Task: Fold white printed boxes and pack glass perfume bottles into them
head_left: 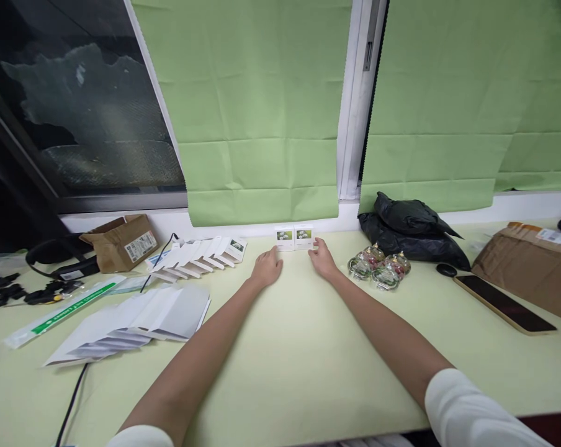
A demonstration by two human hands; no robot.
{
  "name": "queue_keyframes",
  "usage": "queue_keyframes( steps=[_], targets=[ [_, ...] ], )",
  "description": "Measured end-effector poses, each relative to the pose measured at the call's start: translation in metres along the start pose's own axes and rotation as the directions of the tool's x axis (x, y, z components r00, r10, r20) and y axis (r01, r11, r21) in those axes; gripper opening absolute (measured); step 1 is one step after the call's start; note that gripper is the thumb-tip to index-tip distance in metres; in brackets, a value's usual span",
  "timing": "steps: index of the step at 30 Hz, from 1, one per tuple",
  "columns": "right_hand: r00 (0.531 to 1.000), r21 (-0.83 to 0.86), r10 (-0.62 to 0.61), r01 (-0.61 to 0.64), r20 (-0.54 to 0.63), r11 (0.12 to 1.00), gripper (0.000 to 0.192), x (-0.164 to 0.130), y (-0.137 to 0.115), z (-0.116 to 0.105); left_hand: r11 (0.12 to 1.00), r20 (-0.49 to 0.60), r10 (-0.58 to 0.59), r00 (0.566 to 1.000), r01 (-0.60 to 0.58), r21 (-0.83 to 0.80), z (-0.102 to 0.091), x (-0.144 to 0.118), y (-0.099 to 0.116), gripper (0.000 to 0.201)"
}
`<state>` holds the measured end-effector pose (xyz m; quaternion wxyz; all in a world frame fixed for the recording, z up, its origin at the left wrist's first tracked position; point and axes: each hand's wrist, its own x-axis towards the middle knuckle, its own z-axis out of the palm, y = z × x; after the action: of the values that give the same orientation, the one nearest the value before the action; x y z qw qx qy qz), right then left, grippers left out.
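Left grip (267, 268) over table (280, 372); green curtains (262, 118)

A hand could pass over the tabletop (290, 366) between the left forearm (210, 341) and right forearm (383, 316) until the small white boxes (296, 241) at the far side, with white folded cartons (141, 320) obstructing the left and bagged ornaments (378, 268) the right.

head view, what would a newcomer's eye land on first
Big green curtains hang across the top. Near the middle, the left grip and right grip are by two white printed pieces side by side at the back of the table. Right of them lies a shiny black bag.
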<state>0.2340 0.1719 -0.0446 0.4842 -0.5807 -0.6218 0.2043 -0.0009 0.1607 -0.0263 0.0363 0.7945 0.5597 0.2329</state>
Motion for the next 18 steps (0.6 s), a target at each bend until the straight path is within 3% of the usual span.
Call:
queue_keyframes(
  steps=[6, 11, 18],
  targets=[
    [0.993, -0.156, -0.089, 0.100, 0.073, 0.983, 0.045, -0.012, -0.007, -0.002, 0.998, -0.002, 0.055, 0.998, -0.055, 0.000, -0.007, -0.009, -0.004, 0.036],
    [0.952, -0.234, -0.202, 0.255, 0.229, 0.938, 0.033, -0.036, -0.013, -0.017, 0.997, 0.013, 0.079, 0.997, -0.079, -0.007, -0.008, -0.024, -0.006, 0.041],
    [0.911, -0.258, -0.247, 0.339, 0.332, 0.904, 0.040, -0.075, -0.014, -0.049, 0.987, 0.070, 0.156, 0.985, -0.152, -0.060, -0.018, -0.068, -0.006, 0.049]
  ],
)
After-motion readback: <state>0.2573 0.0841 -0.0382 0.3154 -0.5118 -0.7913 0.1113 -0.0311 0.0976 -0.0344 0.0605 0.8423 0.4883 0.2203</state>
